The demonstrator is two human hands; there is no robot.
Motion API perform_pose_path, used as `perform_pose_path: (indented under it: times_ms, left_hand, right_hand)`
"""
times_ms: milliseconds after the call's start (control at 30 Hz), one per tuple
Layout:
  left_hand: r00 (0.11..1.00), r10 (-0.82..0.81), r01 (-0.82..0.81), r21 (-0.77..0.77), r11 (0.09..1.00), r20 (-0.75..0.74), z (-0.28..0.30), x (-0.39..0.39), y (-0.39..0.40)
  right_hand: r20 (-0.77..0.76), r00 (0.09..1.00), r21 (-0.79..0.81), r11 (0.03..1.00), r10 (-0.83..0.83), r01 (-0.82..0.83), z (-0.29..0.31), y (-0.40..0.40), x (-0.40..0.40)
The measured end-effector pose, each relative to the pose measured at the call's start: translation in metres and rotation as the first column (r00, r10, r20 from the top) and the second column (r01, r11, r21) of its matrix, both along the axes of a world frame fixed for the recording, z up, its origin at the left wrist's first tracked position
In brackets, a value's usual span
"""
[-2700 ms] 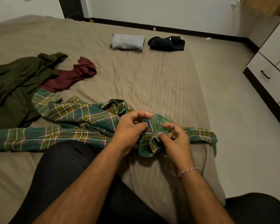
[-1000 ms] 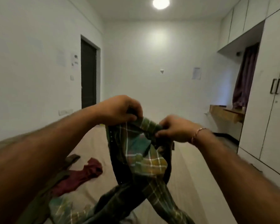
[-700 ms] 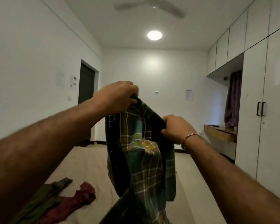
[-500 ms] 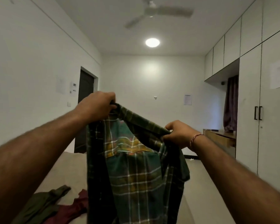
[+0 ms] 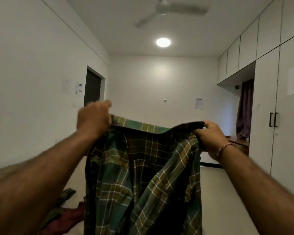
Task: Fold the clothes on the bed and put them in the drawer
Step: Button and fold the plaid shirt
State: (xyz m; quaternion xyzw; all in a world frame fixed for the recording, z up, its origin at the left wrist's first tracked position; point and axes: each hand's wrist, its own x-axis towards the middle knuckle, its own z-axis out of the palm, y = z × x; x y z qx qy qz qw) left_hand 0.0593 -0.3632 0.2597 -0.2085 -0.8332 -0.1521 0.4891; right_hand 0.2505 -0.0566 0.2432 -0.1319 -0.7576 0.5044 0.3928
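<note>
I hold a green plaid shirt (image 5: 143,175) up in the air in front of me, and it hangs down over the bed. My left hand (image 5: 93,118) grips its top edge on the left. My right hand (image 5: 208,135) grips the top edge on the right, a thread bracelet on the wrist. Both arms are stretched forward. Below the shirt, on the bed (image 5: 75,177) at the lower left, lie an olive green garment (image 5: 64,197) and a maroon garment (image 5: 70,216), both partly hidden.
A tall white wardrobe (image 5: 278,116) with black handles fills the right wall. Beside it is a wooden shelf (image 5: 234,141) under a hanging purple cloth (image 5: 244,107). A dark door (image 5: 92,89) stands at the far left. Bare floor (image 5: 219,200) runs along the right of the bed.
My hands have moved apart along the shirt's top edge, spreading it wide. Earlier it was bunched on the bed, then lifted up as my view rose.
</note>
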Motion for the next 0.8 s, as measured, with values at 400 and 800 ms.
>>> perform_pose_path:
  times_ms: [400, 800]
  left_hand:
    - [-0.107, -0.949, 0.282, 0.924, 0.259, 0.298, -0.068, 0.085, 0.074]
    - [0.492, -0.562, 0.632, 0.171, 0.756, 0.665, -0.011, 0.04, 0.026]
  right_hand:
    - [0.204, 0.799, 0.086, 0.803, 0.565, -0.59, -0.055, -0.091, -0.011]
    - [0.163, 0.916, 0.173, 0.904, 0.365, -0.391, -0.123, -0.045, -0.056]
